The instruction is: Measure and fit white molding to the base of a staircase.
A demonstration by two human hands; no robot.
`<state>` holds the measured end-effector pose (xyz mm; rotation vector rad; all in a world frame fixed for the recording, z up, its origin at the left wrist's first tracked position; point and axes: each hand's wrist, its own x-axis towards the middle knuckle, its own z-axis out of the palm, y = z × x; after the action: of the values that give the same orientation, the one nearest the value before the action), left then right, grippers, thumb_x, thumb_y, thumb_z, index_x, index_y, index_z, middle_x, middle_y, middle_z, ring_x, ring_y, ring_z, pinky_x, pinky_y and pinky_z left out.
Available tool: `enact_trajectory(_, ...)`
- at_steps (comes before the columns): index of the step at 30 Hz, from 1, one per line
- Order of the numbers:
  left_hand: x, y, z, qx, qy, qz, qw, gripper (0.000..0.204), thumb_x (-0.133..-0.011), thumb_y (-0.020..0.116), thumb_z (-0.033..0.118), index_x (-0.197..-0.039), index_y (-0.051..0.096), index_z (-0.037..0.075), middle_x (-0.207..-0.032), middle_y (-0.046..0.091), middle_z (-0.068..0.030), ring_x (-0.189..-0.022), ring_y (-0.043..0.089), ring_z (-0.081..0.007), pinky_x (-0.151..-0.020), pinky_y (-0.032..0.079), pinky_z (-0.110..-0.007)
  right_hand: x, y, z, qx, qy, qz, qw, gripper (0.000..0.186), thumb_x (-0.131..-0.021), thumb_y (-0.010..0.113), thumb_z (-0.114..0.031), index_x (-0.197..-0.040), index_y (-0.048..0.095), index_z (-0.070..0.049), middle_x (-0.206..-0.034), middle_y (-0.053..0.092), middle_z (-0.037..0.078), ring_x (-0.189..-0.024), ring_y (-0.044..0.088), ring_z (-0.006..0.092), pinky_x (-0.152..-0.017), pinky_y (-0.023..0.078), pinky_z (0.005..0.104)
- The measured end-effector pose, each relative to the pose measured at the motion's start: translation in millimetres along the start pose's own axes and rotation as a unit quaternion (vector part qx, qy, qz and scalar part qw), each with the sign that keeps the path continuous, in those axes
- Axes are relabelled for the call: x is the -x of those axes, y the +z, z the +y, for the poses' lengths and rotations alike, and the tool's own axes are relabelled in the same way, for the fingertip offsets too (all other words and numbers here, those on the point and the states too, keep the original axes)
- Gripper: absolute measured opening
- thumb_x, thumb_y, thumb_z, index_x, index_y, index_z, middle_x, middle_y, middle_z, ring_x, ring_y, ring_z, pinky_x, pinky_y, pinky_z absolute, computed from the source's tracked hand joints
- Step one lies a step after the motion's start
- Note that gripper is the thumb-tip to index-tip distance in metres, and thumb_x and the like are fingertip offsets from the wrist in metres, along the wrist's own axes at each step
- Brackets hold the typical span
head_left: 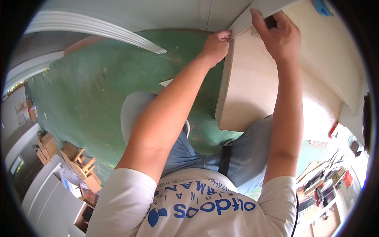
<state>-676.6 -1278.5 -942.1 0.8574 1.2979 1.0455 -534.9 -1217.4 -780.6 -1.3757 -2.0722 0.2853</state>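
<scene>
A flat white board (244, 23) runs up to the right at the top of the view, over the edge of a pale wooden box-like step (252, 75). My left hand (217, 47) is closed with its fingers curled at the board's lower left end. Further right, my right hand (282, 37) grips the same board, thumb and fingers apart along its near edge with a dark gap between them. The board's far end passes out of the picture.
Long white trim strips (118, 33) reach in from the upper left over the green floor (90, 87). A blue object (322, 7) sits at the upper right. Cardboard boxes (47, 147) stand at lower left; tools and clutter (319, 189) lie at lower right.
</scene>
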Motion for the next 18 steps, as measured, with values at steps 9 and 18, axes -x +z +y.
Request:
enact_trajectory(9,-33.9,9.3,-95.7,0.028,-0.013,0.167,0.985,0.054,-0.09,0.045,-0.002,-0.143,0.058,0.002,-0.136,0.065,-0.0178,-0.128,0.059,-0.0268,-0.109,0.044,-0.034,-5.5,17.3,0.9,0.025,-0.067,0.045,0.996,0.027,-0.083,0.084,-0.034,-0.085,0.074,-0.009,-0.07,0.071,0.0,-0.063,0.065,0.0107,-0.066,0.053,0.027)
enact_trajectory(18,-31.0,42.6,-116.1,0.02,-0.05,0.202,0.978,0.052,-0.094,0.047,0.009,-0.145,0.057,0.005,-0.143,0.06,-0.0217,-0.136,0.055,-0.0333,-0.113,0.041,-0.036,2.3,14.1,24.3,0.008,-0.113,0.07,0.991,0.028,-0.083,0.086,-0.033,-0.085,0.077,-0.007,-0.067,0.07,-0.003,-0.062,0.063,0.0064,-0.066,0.053,0.0246)
